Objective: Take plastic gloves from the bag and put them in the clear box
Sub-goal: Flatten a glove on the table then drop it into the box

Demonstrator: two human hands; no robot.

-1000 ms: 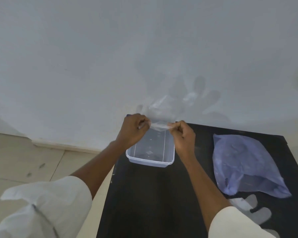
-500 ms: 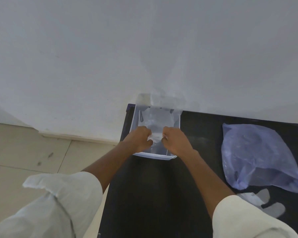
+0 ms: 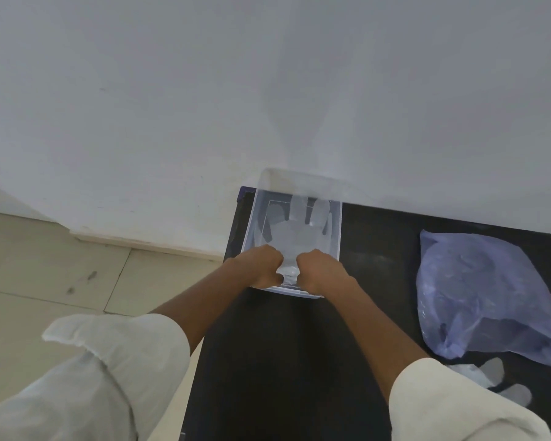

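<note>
A clear plastic box (image 3: 337,224) stands at the far left corner of the black table (image 3: 287,361), against the wall. A thin see-through plastic glove (image 3: 295,233) lies spread flat inside it, fingers pointing away from me. My left hand (image 3: 261,265) and my right hand (image 3: 315,268) are both at the box's near edge, each pinching the glove's cuff. A bluish plastic bag (image 3: 481,297) lies on the table at the right. Another glove (image 3: 493,377) lies partly under the bag's near corner.
A white wall runs right behind the table. Beige tiled floor (image 3: 45,281) lies to the left of the table's edge. My white sleeves fill the lower corners of the view.
Both hands have come down from above the box to its near edge. The glove, held up in the air a second ago, now lies flat inside the box.
</note>
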